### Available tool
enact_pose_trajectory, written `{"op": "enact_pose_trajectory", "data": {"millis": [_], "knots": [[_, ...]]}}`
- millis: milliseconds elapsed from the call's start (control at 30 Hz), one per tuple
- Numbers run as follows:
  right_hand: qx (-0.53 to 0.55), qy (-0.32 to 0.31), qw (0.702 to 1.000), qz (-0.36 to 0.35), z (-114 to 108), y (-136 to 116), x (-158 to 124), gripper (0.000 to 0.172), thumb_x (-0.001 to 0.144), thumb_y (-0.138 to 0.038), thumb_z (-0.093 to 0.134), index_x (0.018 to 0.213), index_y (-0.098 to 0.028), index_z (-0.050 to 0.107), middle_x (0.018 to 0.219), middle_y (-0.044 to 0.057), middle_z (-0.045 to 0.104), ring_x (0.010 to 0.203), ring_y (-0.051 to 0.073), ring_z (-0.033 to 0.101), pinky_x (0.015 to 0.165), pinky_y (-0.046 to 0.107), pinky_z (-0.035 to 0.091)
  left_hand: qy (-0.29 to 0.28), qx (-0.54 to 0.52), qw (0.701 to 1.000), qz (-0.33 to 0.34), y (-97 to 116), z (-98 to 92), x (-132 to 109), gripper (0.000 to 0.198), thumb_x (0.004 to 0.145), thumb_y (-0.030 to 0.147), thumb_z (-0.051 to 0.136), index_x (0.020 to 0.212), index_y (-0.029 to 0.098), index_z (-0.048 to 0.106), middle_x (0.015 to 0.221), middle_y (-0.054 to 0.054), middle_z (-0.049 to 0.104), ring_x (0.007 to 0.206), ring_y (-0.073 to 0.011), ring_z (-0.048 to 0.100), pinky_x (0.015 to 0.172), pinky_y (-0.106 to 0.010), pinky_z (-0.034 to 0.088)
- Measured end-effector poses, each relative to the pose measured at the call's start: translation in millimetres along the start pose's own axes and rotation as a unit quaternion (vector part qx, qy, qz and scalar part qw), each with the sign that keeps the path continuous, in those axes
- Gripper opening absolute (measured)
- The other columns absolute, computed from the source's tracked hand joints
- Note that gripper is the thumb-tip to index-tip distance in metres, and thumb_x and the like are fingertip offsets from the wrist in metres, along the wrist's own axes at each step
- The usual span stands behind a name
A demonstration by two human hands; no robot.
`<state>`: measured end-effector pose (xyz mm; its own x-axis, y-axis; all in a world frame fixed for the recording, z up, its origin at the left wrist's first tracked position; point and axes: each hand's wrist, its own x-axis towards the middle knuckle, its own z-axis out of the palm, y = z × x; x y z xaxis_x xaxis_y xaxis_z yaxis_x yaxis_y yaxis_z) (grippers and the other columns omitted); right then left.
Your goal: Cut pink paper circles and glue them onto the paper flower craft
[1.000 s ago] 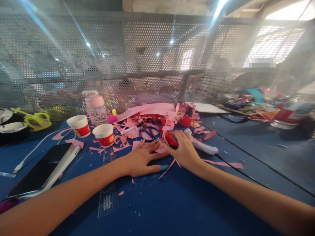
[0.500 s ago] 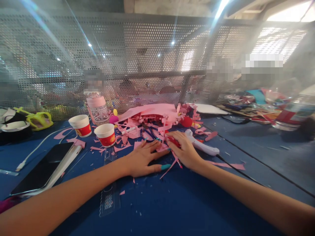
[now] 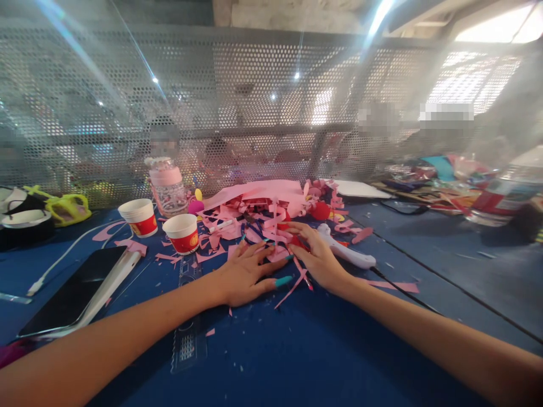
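Pink paper scraps [image 3: 231, 232] lie heaped mid-frame, plenty already cut; a broader sheet [image 3: 265, 191] behind looks largely whole. I see the left hand [image 3: 244, 278] flat, spread wide; I can't tell if the right hand [image 3: 319, 257] grips anything.

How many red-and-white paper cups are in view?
2: one red-and-white paper cup left of the pink-banded clear bottle, another cup nearer the left hand; more may be nested.

Paper scraps [image 3: 229, 230] matt; white tool [image 3: 355, 257] smooth plastic; phone screen [image 3: 76, 288] glossy; partition [image 3: 263, 62] perforated metal.
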<state>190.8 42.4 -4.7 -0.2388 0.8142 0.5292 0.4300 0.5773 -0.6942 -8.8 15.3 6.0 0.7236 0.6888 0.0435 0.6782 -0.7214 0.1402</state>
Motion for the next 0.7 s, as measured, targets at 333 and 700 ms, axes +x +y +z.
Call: {"op": "enact_pose_trajectory", "data": {"millis": [333,700], "knots": [[-0.001,0.031,1.000,0.000,2.1,5.8,0.4,0.039,0.070,-0.010,0.045,0.107,-0.022,0.044,0.106,0.007,0.057,0.105,0.022,0.053,0.096,0.048,0.037,0.000,-0.004,0.999,-0.037,2.5,-0.8,-0.6,0.062,0.087,0.063,0.014,0.141,0.034,0.019,0.148,-0.003,0.023,0.136,-0.0355,0.009,0.104,-0.063,0.007],[-0.029,0.048,0.998,-0.021,2.7,6.6,0.7,0.030,0.073,-0.012,0.045,0.101,-0.021,0.044,0.105,0.008,0.056,0.102,0.023,0.054,0.092,0.051,0.039,0.004,-0.002,1.000,-0.027,2.2,-2.2,-1.1,0.058,0.087,0.063,0.016,0.139,0.038,0.020,0.147,-0.003,0.026,0.135,-0.0345,0.013,0.103,-0.063,0.006]]}}
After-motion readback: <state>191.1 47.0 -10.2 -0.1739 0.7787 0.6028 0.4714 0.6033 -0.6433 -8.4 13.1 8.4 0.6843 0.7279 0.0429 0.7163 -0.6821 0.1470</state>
